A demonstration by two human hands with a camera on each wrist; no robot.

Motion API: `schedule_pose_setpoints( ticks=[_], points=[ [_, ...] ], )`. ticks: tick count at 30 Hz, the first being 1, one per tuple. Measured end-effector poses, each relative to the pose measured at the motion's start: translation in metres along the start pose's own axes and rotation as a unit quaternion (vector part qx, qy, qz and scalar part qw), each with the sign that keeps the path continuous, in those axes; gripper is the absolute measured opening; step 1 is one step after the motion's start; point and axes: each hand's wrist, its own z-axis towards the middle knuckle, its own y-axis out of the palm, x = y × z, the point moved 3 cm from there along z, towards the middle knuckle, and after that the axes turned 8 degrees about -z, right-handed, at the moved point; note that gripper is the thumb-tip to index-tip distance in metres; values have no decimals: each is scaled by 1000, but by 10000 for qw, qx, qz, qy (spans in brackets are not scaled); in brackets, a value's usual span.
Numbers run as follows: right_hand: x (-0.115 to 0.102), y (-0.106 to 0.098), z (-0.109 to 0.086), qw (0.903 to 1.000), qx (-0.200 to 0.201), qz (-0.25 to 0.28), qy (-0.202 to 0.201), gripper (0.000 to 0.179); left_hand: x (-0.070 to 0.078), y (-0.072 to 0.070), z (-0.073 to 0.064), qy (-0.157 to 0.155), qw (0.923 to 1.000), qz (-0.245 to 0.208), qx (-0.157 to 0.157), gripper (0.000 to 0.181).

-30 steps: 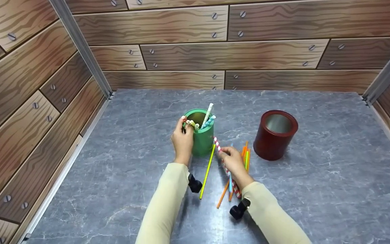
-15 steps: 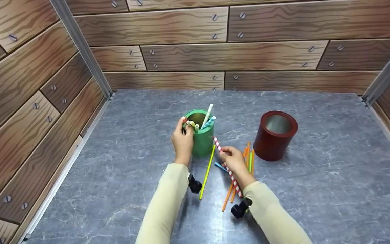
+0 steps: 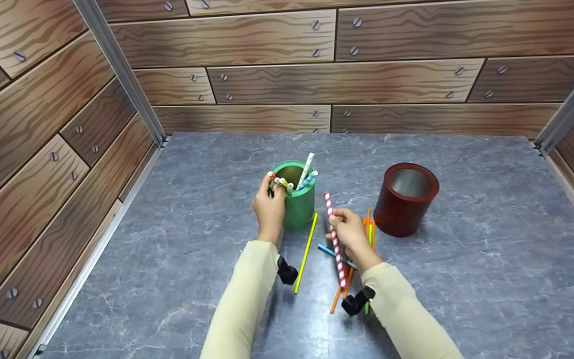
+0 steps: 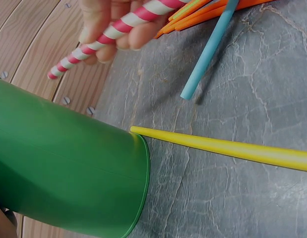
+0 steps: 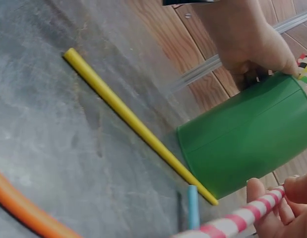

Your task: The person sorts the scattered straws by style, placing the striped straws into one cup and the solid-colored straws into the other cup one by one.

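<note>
My right hand (image 3: 351, 233) pinches a red-and-white striped paper straw (image 3: 336, 244) above the loose pile, its upper end tipped toward the back. At the left, my left hand (image 3: 269, 212) grips the rim of a green cup (image 3: 299, 212), with the thumb and fingers about its near left edge. Several patterned paper straws (image 3: 306, 169) stand in that cup. A plain yellow straw (image 4: 217, 145) lies on the table by the cup's base. Under and beside my right hand lie a blue straw (image 4: 208, 57) and several orange and green straws (image 3: 370, 229), partly hidden by the hand and wrist.
A dark red cup (image 3: 400, 214) stands upright to the right of the pile. Wood-patterned walls (image 3: 267, 85) enclose the grey marbled table (image 3: 486, 239) at the back and sides. Black wrist cameras (image 3: 287, 270) sit on both wrists.
My right hand has lifted the striped straw off the pile and shifted slightly right and back. The blue straw beneath now lies at a slant. My left hand and the green cup stay put.
</note>
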Motion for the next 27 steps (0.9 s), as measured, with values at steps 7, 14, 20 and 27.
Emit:
schedule_pose_setpoints(
  ticks=[7,14,20,27],
  points=[
    [-17,-6,-1,9994,172,264,-135,24,1,0,0,-41,10000,-37,-20,37],
    [-38,-11,-6,9981,222,424,-395,22,0,0,0,-17,10000,-27,4,37],
    [-58,-14,-13,9965,179,432,-697,20,1,0,-1,78,9999,-72,-17,36],
    [-80,-17,-22,9931,147,624,-978,19,1,-1,-1,80,10000,6,20,36]
  ],
)
